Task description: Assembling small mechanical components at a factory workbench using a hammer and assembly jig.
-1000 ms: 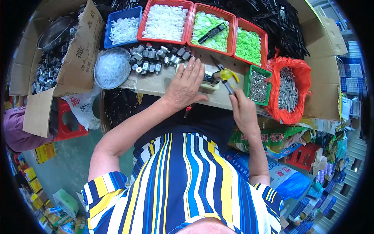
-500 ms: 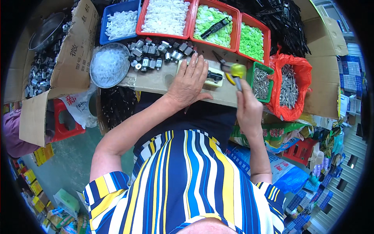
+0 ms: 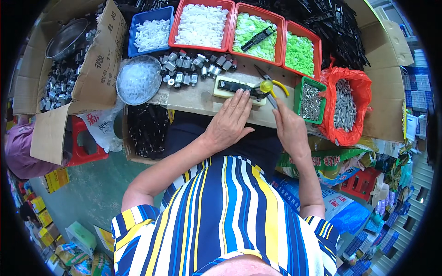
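My right hand (image 3: 292, 131) is closed around the handle of a small hammer with a yellow head (image 3: 266, 86). That head is at the right end of a long black plastic part (image 3: 230, 85); whether they touch I cannot tell. The part lies in a cream-coloured block (image 3: 221, 93) on the cardboard work surface. My left hand (image 3: 229, 120) lies with fingers stretched out, fingertips on the part and the near side of the block. Pliers with yellow handles (image 3: 281, 86) lie just behind the hammer, partly hidden by it.
Small metal motors (image 3: 183, 69) are heaped behind the block, beside a round metal bowl (image 3: 119, 87) of translucent pieces. Blue bin (image 3: 133, 39) and red bins (image 3: 202, 47) of small plastic pieces line the back. Right stand a green tray (image 3: 301, 114) of metal pins and a red bag (image 3: 366, 92).
My left hand has drawn back toward me, uncovering the block and black part. The hammer head has shifted left and down onto the part's right end. The whole view has shifted slightly.
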Available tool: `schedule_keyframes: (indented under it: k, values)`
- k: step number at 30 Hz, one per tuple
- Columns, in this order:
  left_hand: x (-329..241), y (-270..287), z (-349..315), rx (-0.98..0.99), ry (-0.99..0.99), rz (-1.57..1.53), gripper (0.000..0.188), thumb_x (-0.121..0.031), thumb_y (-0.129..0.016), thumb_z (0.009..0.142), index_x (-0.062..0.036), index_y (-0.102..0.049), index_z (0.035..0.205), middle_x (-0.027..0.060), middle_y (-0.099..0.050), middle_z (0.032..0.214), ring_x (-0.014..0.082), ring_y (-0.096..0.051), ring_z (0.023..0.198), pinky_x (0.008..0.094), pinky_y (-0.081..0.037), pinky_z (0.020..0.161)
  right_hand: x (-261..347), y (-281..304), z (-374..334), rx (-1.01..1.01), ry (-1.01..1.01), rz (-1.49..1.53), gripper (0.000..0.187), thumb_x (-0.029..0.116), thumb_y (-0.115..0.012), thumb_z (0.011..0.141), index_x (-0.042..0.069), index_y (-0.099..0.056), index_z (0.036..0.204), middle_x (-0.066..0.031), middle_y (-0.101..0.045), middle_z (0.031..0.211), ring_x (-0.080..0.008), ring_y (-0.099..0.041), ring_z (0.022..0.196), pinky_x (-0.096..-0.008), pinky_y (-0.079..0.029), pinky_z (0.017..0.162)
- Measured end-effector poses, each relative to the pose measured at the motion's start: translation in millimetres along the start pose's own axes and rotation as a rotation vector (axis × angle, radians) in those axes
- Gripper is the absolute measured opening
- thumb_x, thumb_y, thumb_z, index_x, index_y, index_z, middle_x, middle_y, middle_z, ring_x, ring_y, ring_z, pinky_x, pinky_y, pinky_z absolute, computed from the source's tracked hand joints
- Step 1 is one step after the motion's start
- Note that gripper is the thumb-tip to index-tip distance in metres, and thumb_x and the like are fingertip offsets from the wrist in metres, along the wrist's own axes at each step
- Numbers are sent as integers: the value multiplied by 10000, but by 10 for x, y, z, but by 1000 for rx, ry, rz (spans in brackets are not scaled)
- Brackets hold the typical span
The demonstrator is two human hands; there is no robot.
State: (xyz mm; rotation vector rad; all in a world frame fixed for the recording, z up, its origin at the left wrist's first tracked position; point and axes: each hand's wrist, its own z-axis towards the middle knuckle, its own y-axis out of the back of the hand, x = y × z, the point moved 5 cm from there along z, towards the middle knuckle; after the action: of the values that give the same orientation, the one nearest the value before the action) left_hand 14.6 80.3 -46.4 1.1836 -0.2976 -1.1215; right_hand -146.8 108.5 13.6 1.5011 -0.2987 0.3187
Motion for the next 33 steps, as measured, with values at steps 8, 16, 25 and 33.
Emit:
schedule_keyframes:
  k: [8, 16, 25, 33]
  values:
    - [6, -85, -12, 1, -29, 39, 792, -377, -732, 786, 103, -447, 1347, 283, -399, 1448, 414, -339, 1401, 456, -317, 1126, 352, 79, 207, -198, 256, 80, 314, 90, -610, 915, 22, -538, 1213, -216, -673, 895, -389, -672, 777, -456, -543, 633]
    - [2, -46, -27, -18, -25, 24, 770, -344, -739, 780, 95, -454, 1345, 286, -411, 1439, 414, -353, 1394, 456, -340, 1097, 408, 82, 253, -240, 248, 40, 241, 170, -586, 943, 47, -538, 1145, -193, -652, 803, -380, -654, 699, -466, -520, 580]
    - [227, 176, -72, -53, 57, 25, 643, -220, -709, 819, 45, -467, 1352, 198, -455, 1445, 335, -417, 1368, 437, -347, 1091, 239, 167, 212, -242, 110, 106, 270, 138, -582, 944, 34, -535, 1189, -237, -646, 841, -419, -647, 744, -505, -502, 590]
    - [231, 205, -34, -61, 45, 45, 565, -120, -669, 828, 34, -491, 1342, 196, -500, 1405, 327, -452, 1343, 437, -353, 1098, 210, 83, -6, -227, 176, 33, 234, 145, -607, 928, 44, -559, 1133, -224, -651, 832, -383, -655, 712, -476, -511, 586]
